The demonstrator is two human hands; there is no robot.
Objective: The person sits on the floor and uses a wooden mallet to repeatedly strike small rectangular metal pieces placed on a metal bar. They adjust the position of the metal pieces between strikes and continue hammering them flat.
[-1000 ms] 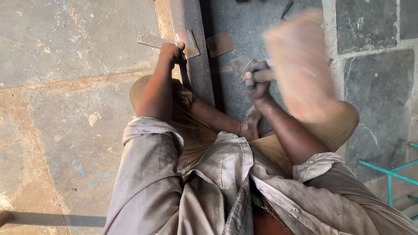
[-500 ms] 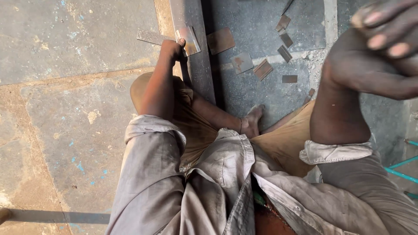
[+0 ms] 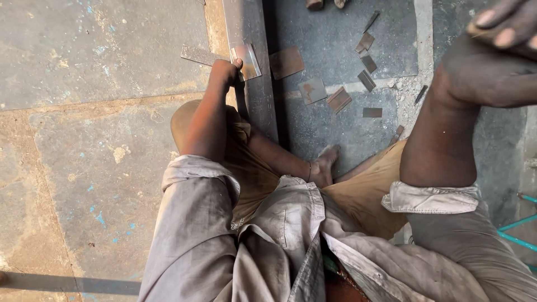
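The left hand [image 3: 225, 71] lay with fingers curled and pressed together on a thin metal strip [image 3: 219, 58] at about eleven o'clock of the view; the strip lay flat across a long steel bar [image 3: 250, 84], its long axis pointing from nine toward three. The bar itself ran from twelve toward six. The right hand [image 3: 492, 56], raised at two o'clock, had its fingers bent close together, though whether they pinched anything could not be told.

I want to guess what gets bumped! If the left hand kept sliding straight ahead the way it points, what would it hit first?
Probably the small metal plate right at the left hand's fingertips, lying on the long steel bar. The fingers seem to touch it already, though depth is hard to judge from above.
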